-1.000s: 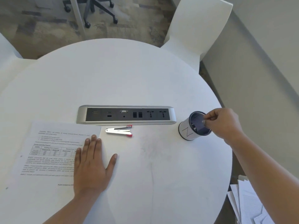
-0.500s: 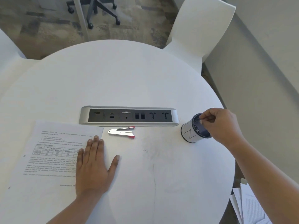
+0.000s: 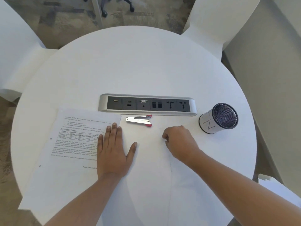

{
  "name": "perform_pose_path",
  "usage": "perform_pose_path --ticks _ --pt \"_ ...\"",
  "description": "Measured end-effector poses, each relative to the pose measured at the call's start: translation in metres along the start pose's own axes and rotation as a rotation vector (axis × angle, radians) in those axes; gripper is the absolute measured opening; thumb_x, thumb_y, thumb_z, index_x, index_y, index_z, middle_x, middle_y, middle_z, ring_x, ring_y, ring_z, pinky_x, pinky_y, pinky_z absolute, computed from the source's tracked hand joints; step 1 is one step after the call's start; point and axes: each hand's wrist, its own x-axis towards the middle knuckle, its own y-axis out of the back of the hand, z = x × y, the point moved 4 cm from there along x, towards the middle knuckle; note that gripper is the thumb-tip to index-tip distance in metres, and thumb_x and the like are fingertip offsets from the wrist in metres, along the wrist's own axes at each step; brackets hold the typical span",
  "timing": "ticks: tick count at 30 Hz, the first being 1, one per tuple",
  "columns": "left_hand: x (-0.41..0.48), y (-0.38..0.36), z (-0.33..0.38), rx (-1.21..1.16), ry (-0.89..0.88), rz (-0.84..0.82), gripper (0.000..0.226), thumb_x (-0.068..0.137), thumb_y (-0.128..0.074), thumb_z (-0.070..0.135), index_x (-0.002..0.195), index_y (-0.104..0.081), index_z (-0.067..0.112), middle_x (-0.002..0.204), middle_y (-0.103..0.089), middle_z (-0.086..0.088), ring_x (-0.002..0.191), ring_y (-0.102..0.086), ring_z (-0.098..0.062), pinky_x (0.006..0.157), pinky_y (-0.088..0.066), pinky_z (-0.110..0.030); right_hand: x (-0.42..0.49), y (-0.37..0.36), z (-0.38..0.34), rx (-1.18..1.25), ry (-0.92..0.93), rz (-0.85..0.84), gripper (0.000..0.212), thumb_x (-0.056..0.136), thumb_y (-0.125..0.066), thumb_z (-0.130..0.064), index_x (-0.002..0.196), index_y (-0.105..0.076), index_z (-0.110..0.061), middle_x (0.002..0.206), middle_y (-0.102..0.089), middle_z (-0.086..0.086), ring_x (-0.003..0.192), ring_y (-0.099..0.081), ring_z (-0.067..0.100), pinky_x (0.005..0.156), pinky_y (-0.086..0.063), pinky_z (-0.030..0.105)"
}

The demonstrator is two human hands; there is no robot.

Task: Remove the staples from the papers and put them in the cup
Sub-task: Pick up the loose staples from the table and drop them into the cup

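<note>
Printed papers (image 3: 73,141) lie on the left side of the round white table (image 3: 146,62). My left hand (image 3: 114,149) presses flat on their right edge, fingers straight and thumb spread. A silver staple remover with red tips (image 3: 139,120) lies just beyond that hand, in front of the socket strip. The dark mesh cup with a white band (image 3: 219,118) stands at the right, its inside too dark to see into. My right hand (image 3: 178,141) hovers over the table between the remover and the cup, fingers curled in, with nothing visible in it.
A silver and black socket strip (image 3: 147,104) is set into the table's middle. White chairs stand at the far right (image 3: 219,22) and far left (image 3: 14,46). Loose papers (image 3: 280,191) lie off the table's right edge. An office chair base (image 3: 117,5) is on the carpet behind.
My right hand has left the cup's rim and come back left and toward me over the table. The left hand stays on the papers. The view has tilted down.
</note>
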Motion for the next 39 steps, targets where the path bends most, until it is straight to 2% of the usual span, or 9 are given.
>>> perform_pose_path --ticks 7,9,12,17,20,24,29,35,39 --pt "-0.001 -0.002 -0.002 0.003 -0.003 -0.002 0.084 0.094 -0.022 0.069 0.157 -0.022 0.013 0.168 -0.016 -0.001 0.156 -0.008 -0.018 0.126 -0.006 -0.044 0.014 -0.012 -0.01 -0.108 -0.009 -0.014 0.005 0.083 -0.062 -0.012 0.083 -0.067 -0.011 0.079 -0.069 0.008 0.072 -0.063 0.03 0.066 -0.057 0.038" --pt "-0.001 -0.002 -0.003 0.004 -0.001 0.005 0.085 0.094 -0.022 0.068 0.157 -0.023 0.012 0.168 -0.017 -0.001 0.156 -0.009 -0.019 0.126 -0.008 -0.045 0.012 -0.013 -0.018 -0.147 -0.018 -0.027 0.01 0.081 -0.059 -0.004 0.079 -0.065 -0.012 0.075 -0.068 0.007 0.066 -0.06 0.028 0.059 -0.053 0.033" --pt "0.0 -0.002 -0.002 -0.006 0.002 0.011 0.085 0.093 -0.023 0.068 0.156 -0.025 0.012 0.167 -0.019 -0.002 0.155 -0.012 -0.02 0.126 -0.01 -0.046 0.008 -0.011 -0.03 -0.173 -0.044 -0.047 0.022 0.076 -0.051 0.007 0.067 -0.052 -0.013 0.061 -0.051 0.004 0.05 -0.043 0.02 0.044 -0.033 0.026" --pt "-0.002 -0.002 -0.002 0.0 0.0 0.006 0.084 0.093 -0.024 0.067 0.156 -0.024 0.012 0.167 -0.018 -0.002 0.155 -0.011 -0.019 0.126 -0.01 -0.045 0.004 -0.009 -0.04 -0.212 -0.05 -0.015 0.035 0.078 -0.054 0.005 0.061 -0.032 -0.016 0.059 -0.036 0.001 0.053 -0.038 0.019 0.043 -0.022 0.027" --pt "-0.001 -0.002 -0.002 -0.005 0.003 0.008 0.084 0.093 -0.024 0.067 0.156 -0.026 0.012 0.167 -0.019 -0.001 0.155 -0.012 -0.019 0.126 -0.01 -0.045 0.004 -0.014 -0.037 -0.167 -0.036 0.017 0.026 0.077 -0.052 0.005 0.068 -0.038 -0.015 0.065 -0.043 0.001 0.055 -0.041 0.02 0.044 -0.022 0.028" --pt "0.0 -0.002 -0.001 -0.004 -0.002 0.014 0.083 0.093 -0.024 0.067 0.156 -0.026 0.012 0.167 -0.019 -0.001 0.155 -0.011 -0.019 0.126 -0.008 -0.044 0.008 -0.007 -0.01 0.237 -0.219 0.089 0.014 0.069 -0.061 -0.007 0.077 -0.066 -0.017 0.078 -0.068 -0.001 0.073 -0.062 0.022 0.06 -0.048 0.027" --pt "0.0 -0.003 -0.002 0.004 -0.006 0.007 0.083 0.094 -0.024 0.067 0.156 -0.024 0.012 0.167 -0.018 -0.002 0.155 -0.011 -0.019 0.126 -0.008 -0.044 -0.002 0.046 0.037 0.696 -0.43 0.271 0.017 0.061 -0.078 -0.008 0.059 -0.065 -0.019 0.057 -0.062 -0.008 0.053 -0.056 0.013 0.055 -0.045 0.023" --pt "-0.002 -0.002 -0.003 0.013 -0.012 0.016 0.083 0.093 -0.025 0.066 0.154 -0.028 0.009 0.166 -0.024 -0.004 0.154 -0.016 -0.022 0.125 -0.01 -0.045 -0.027 0.13 0.089 0.655 -0.481 0.479 0.011 0.067 -0.074 -0.007 0.068 -0.071 -0.018 0.06 -0.067 -0.001 0.052 -0.057 0.015 0.051 -0.042 0.023" --pt "-0.002 -0.002 -0.001 0.022 -0.015 0.02 0.084 0.093 -0.024 0.067 0.154 -0.031 0.008 0.164 -0.027 -0.006 0.154 -0.019 -0.023 0.125 -0.01 -0.045 -0.028 0.145 0.123 0.528 -0.528 0.475 0.015 0.072 -0.071 -0.006 0.066 -0.071 -0.02 0.067 -0.068 0.002 0.053 -0.054 0.013 0.047 -0.038 0.019"
